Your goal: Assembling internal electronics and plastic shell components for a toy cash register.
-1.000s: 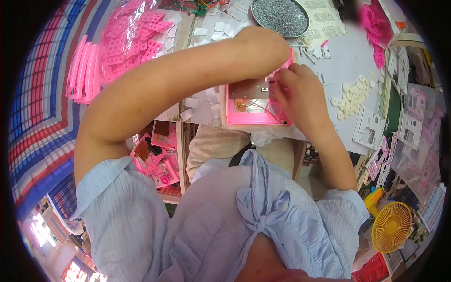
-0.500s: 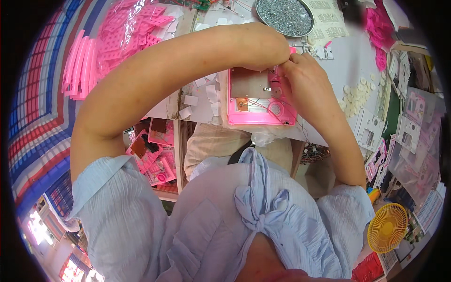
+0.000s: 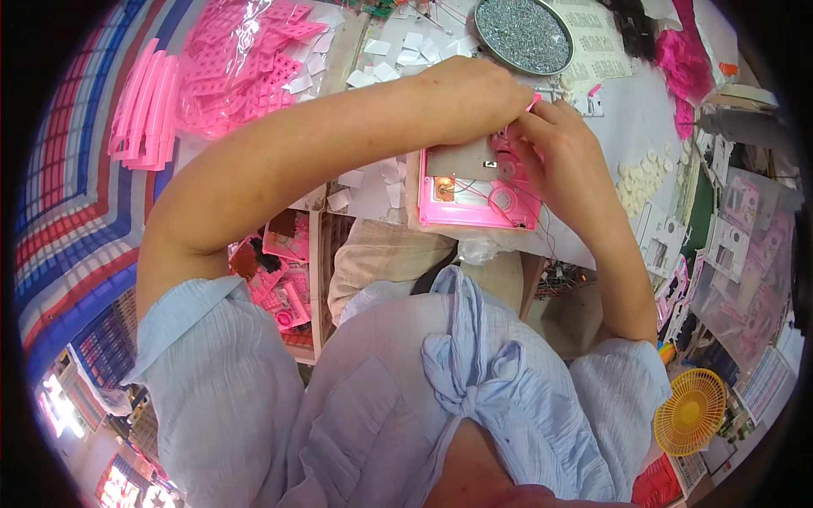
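Observation:
A pink plastic casing (image 3: 478, 214) lies open at the table's front edge, with a grey-brown board (image 3: 457, 161), a small copper-coloured part, a round part and thin red wires inside. My left hand (image 3: 487, 102) reaches across to its far right corner, closed, with the fingertips mostly hidden. There my right hand (image 3: 559, 140) meets it, fingers bent and pressed together over the casing's right side. Whatever small thing is between the fingers of either hand is hidden.
A round metal dish of screws (image 3: 525, 35) stands beyond the hands. White round pieces (image 3: 645, 179) lie on the right, and a bag of pink parts (image 3: 241, 68) at the left. A grey tool resembling an electric screwdriver (image 3: 749, 127) is at far right. Pink casings (image 3: 288, 296) fill a compartment below.
The whole view has shifted slightly, and the casing appears a little lower and farther right. Both hands stay at its far right corner; the left wrist has turned a little.

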Available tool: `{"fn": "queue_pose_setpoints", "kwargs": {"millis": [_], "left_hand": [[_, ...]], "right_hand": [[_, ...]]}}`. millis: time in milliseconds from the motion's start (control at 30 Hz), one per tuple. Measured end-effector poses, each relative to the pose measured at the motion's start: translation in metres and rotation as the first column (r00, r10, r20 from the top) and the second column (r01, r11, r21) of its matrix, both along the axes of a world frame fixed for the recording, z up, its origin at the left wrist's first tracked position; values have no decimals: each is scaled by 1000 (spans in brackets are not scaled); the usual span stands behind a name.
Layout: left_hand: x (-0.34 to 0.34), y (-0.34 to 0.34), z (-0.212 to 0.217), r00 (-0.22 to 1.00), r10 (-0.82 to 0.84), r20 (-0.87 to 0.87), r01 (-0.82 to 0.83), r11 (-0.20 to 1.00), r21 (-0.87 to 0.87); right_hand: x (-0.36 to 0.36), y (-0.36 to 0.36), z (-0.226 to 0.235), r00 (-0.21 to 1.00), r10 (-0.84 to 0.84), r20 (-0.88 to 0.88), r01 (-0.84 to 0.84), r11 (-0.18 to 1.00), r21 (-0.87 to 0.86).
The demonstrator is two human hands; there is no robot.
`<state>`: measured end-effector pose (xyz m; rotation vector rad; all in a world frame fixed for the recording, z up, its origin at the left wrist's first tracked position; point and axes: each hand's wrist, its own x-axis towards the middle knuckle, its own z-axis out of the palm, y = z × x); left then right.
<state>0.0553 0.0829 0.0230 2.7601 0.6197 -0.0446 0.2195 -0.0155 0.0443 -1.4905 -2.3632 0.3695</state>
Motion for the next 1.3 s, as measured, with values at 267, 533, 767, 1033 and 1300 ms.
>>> {"fn": "queue_pose_setpoints", "kwargs": {"millis": [267, 533, 767, 1033, 1300], "left_hand": [[-32, -18, -28, 949, 5, 314, -17, 999, 37], [-23, -16, -24, 953, 32, 303, -44, 998, 35], [-39, -28, -29, 900, 50, 434, -45, 999, -22], [-43, -30, -20, 906, 137, 401, -127, 991, -51], [-48, -36, -30, 787, 252, 563, -222, 967, -124]], "right_hand": [[2, -4, -3, 999, -6, 41, 2, 996, 89], [3, -2, -7, 988, -73, 139, 65, 996, 63], [5, -3, -14, 993, -118, 1, 118, 992, -34], [7, -5, -50, 947, -176, -270, 207, 974, 90], [10, 2, -36, 987, -110, -117, 123, 986, 111]]}}
